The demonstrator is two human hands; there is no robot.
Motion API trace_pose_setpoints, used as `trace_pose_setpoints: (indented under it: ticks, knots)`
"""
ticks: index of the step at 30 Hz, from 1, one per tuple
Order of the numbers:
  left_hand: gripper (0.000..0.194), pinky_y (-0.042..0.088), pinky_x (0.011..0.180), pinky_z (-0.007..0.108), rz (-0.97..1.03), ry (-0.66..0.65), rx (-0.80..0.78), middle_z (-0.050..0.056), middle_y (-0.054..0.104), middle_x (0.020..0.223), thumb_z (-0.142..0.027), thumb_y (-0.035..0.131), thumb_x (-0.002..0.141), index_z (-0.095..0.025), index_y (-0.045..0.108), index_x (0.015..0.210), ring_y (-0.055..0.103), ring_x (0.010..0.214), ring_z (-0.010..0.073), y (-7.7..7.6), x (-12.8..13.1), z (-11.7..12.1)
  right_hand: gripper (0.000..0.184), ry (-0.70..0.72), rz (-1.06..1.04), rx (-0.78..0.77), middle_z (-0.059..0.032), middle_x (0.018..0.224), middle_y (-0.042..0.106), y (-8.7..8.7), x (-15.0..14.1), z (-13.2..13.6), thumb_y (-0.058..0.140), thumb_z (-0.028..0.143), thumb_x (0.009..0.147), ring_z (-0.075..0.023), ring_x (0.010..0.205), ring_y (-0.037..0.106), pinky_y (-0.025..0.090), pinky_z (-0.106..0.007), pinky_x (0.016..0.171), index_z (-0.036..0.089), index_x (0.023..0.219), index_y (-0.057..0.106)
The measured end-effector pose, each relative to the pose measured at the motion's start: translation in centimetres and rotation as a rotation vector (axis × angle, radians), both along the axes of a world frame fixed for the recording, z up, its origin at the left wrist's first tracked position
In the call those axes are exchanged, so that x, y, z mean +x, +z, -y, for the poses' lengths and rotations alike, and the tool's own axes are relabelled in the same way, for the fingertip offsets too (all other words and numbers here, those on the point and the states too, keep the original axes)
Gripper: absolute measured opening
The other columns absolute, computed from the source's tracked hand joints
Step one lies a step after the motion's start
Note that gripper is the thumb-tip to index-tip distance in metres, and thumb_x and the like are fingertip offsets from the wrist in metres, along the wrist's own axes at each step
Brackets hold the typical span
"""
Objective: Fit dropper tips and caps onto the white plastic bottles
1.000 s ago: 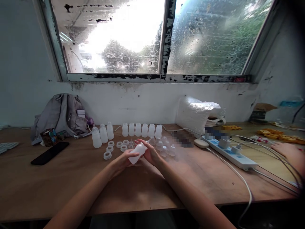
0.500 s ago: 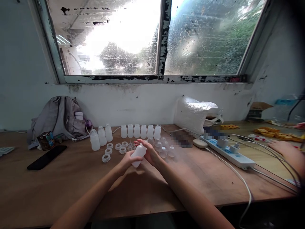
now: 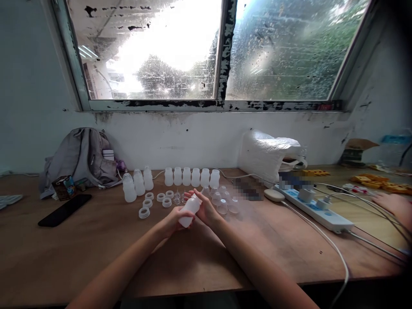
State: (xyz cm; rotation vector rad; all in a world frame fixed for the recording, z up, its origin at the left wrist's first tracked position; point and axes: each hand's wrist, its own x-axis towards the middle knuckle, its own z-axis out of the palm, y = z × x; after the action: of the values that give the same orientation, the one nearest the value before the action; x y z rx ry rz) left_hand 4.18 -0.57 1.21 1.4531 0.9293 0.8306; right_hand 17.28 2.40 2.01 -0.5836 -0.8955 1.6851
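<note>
A frosted white baby bottle (image 3: 190, 210) is held tilted above the table, its top leaning up to the right. My left hand (image 3: 173, 221) is wrapped round its lower body. At the upper end, the fingers of my right hand (image 3: 206, 208) close about the neck; what they touch there is partly hidden. Just beyond my hands lie several white collar rings (image 3: 144, 212), clear teats (image 3: 177, 197) and transparent dome caps (image 3: 222, 207). Behind them several uncapped bottles (image 3: 186, 176) stand in a row. Three capped bottles (image 3: 129, 189) stand further left.
To the left are a grey backpack (image 3: 82, 163), a small carton (image 3: 63, 188) and a black phone (image 3: 64, 210). On the right lie a power strip (image 3: 322, 212) with trailing cables, a white round device (image 3: 274, 195) and a silvery bag (image 3: 262, 154). Another person's hand (image 3: 391, 204) rests at far right.
The bottle has turned slightly, showing more of its side, and my right fingers have closed further about its top. The whole view has shifted slightly.
</note>
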Motion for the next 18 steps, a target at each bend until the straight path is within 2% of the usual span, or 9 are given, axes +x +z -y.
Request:
trace_pose_setpoints:
  ticks: [2, 3, 5, 7, 9, 11, 14, 16, 18]
  knots:
    - [0.037, 0.041, 0.055, 0.023, 0.187, -0.133, -0.221, 0.006, 0.055, 0.075, -0.04, 0.049, 0.069, -0.01, 0.055, 0.088, 0.051, 0.058, 0.0111, 0.4, -0.4, 0.3, 0.025, 0.071, -0.032, 0.011, -0.006, 0.097, 0.059, 0.6, 0.2, 0.4, 0.057, 0.036, 0.067, -0.0185, 0.085, 0.055, 0.043, -0.029, 0.067, 0.018, 0.084, 0.056]
    - [0.035, 0.041, 0.055, 0.023, 0.242, -0.163, -0.259, 0.006, 0.054, 0.075, -0.039, 0.049, 0.07, -0.01, 0.054, 0.089, 0.051, 0.058, 0.0102, 0.6, -0.5, 0.4, 0.024, 0.068, -0.035, 0.027, -0.0057, 0.098, 0.059, 0.7, 0.2, 0.6, 0.057, 0.035, 0.067, -0.0189, 0.088, 0.054, 0.043, -0.029, 0.069, 0.019, 0.085, 0.056]
    - [0.031, 0.04, 0.055, 0.022, 0.235, -0.161, -0.206, 0.004, 0.053, 0.072, -0.034, 0.053, 0.068, -0.01, 0.054, 0.087, 0.05, 0.057, 0.0096, 0.9, -0.6, 0.4, 0.021, 0.005, -0.022, 0.056, -0.0047, 0.088, 0.061, 0.6, 0.1, 0.6, 0.059, 0.031, 0.066, -0.018, 0.085, 0.055, 0.042, -0.028, 0.069, 0.018, 0.082, 0.057]
    - [0.028, 0.04, 0.054, 0.022, 0.074, -0.098, -0.029, 0.003, 0.053, 0.069, -0.03, 0.057, 0.064, -0.01, 0.054, 0.085, 0.05, 0.057, 0.0108, 0.9, -0.5, 0.3, 0.019, -0.066, -0.003, 0.072, -0.0031, 0.075, 0.061, 0.2, 0.0, 0.4, 0.06, 0.029, 0.064, -0.0163, 0.077, 0.056, 0.042, -0.026, 0.067, 0.017, 0.078, 0.056]
    - [0.031, 0.04, 0.055, 0.023, -0.146, 0.02, 0.215, 0.002, 0.055, 0.07, -0.026, 0.06, 0.061, -0.012, 0.055, 0.088, 0.051, 0.061, 0.0133, 0.7, -0.1, 0.1, 0.019, -0.109, 0.009, 0.083, -0.0018, 0.069, 0.06, -0.3, -0.1, 0.0, 0.061, 0.027, 0.062, -0.0154, 0.073, 0.056, 0.041, -0.025, 0.065, 0.017, 0.077, 0.055]
    - [0.039, 0.041, 0.058, 0.024, -0.317, 0.127, 0.434, 0.002, 0.058, 0.076, -0.024, 0.06, 0.06, -0.015, 0.054, 0.097, 0.054, 0.066, 0.0159, 0.2, 0.2, 0.0, 0.02, -0.136, 0.016, 0.1, -0.0013, 0.069, 0.059, -0.7, -0.2, -0.2, 0.063, 0.027, 0.061, -0.0154, 0.073, 0.056, 0.041, -0.025, 0.065, 0.018, 0.077, 0.055]
    - [0.051, 0.044, 0.069, 0.028, -0.429, 0.204, 0.646, 0.005, 0.059, 0.092, -0.027, 0.057, 0.065, -0.018, 0.045, 0.113, 0.056, 0.08, 0.0192, -0.6, 0.4, -0.1, 0.021, -0.162, 0.076, 0.155, -0.0012, 0.072, 0.059, -0.7, -0.1, -0.3, 0.063, 0.03, 0.061, -0.0148, 0.073, 0.055, 0.041, -0.025, 0.066, 0.018, 0.077, 0.055]
    - [0.055, 0.043, 0.077, 0.032, -0.498, 0.25, 0.768, 0.008, 0.055, 0.105, -0.03, 0.055, 0.068, -0.019, 0.038, 0.119, 0.054, 0.09, 0.0217, -0.9, 0.1, -0.3, 0.024, -0.188, 0.204, 0.203, -0.0019, 0.075, 0.059, -0.4, 0.3, -0.3, 0.063, 0.034, 0.061, -0.0147, 0.072, 0.054, 0.04, -0.025, 0.066, 0.018, 0.078, 0.056]
    - [0.056, 0.041, 0.082, 0.036, -0.592, 0.299, 0.872, 0.01, 0.052, 0.111, -0.033, 0.053, 0.071, -0.018, 0.035, 0.122, 0.051, 0.097, 0.0241, -1.1, -0.4, -0.7, 0.03, -0.229, 0.424, 0.241, -0.0028, 0.075, 0.058, 0.2, 1.2, -0.6, 0.064, 0.037, 0.059, -0.0153, 0.072, 0.052, 0.039, -0.026, 0.063, 0.017, 0.081, 0.058]
